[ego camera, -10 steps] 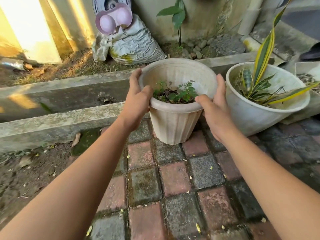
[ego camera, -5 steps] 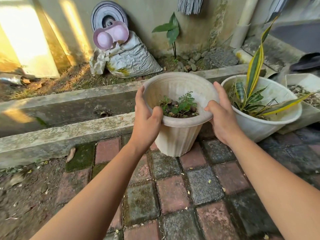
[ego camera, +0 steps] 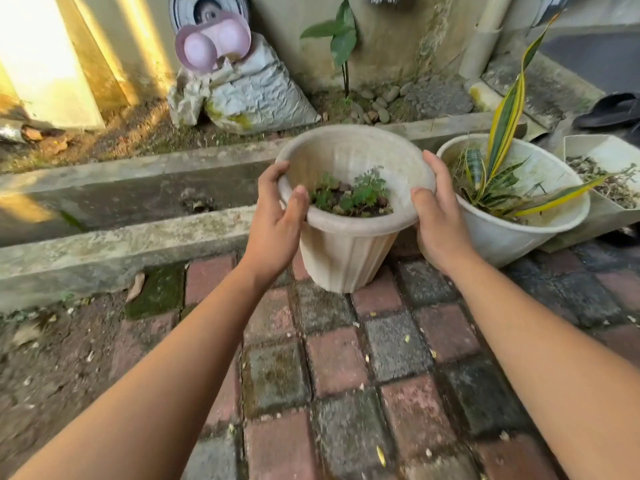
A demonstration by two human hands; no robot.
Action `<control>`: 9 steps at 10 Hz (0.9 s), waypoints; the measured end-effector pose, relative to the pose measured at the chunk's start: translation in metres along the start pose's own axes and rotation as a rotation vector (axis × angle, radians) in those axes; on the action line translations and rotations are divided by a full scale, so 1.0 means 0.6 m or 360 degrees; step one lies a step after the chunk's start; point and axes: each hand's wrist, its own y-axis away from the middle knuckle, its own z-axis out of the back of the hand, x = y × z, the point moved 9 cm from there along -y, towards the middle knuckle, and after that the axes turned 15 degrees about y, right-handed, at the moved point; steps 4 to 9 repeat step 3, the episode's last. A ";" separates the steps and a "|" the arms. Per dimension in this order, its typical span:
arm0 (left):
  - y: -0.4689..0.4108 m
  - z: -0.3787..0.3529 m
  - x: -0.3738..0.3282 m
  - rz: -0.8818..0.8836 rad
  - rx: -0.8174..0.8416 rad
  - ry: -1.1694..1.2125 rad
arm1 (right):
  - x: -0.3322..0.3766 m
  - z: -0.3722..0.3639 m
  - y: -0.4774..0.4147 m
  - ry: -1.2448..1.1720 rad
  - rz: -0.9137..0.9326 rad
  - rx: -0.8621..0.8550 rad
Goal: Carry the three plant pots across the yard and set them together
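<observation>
Head view: the beige pot (ego camera: 349, 251), containing soil and small green seedlings (ego camera: 360, 197), is over the brick paving (ego camera: 332, 368). Left hand (ego camera: 277, 223) and right hand (ego camera: 438, 223) clasp its rim, fingers curled. Just beside it, the white pot (ego camera: 502, 237) holds a striped plant (ego camera: 498, 161). A concrete curb (ego camera: 121, 240) runs behind.

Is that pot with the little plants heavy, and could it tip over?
Probably not heavy: the pot looks like thin plastic, and the soil sits low, well under the rim. It may tip fairly easily, since its base is narrower than its wide top. The left hand and right hand hold the rim on opposite sides, which should steady it.
</observation>
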 end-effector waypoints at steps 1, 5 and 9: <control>0.008 0.001 -0.019 0.0227 -0.0001 0.0009 | 0.026 0.017 0.011 0.0339 -0.0114 0.0043; 0.036 0.058 -0.173 0.0833 0.0301 -0.0206 | 0.156 0.070 0.041 0.0669 -0.0433 0.0330; 0.036 0.058 -0.173 0.0833 0.0301 -0.0206 | 0.156 0.070 0.041 0.0669 -0.0433 0.0330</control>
